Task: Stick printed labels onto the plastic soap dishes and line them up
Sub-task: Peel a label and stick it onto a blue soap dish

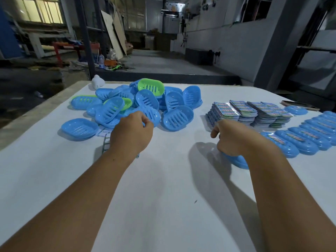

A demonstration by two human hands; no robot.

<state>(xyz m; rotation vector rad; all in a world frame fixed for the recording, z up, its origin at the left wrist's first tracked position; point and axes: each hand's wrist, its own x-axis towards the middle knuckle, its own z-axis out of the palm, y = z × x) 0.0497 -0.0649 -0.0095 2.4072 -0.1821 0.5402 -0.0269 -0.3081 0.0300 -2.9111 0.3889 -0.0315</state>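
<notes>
Overhead, a dim workshop surrounds the white table (163,188).

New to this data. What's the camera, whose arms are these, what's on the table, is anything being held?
No robot here: a person works bare-handed, and the single picture comes from a wide-angle camera on their head, looking forward and down. On the white table lie a loose pile of soap dishes, mostly blue with a few green, stacks of printed labels, and a row of labelled dishes lined up at the right. The left hand reaches to the edge of the pile with curled fingers; whether it holds anything is hidden. The right hand grips a blue dish, mostly covered by the hand and wrist.
</notes>
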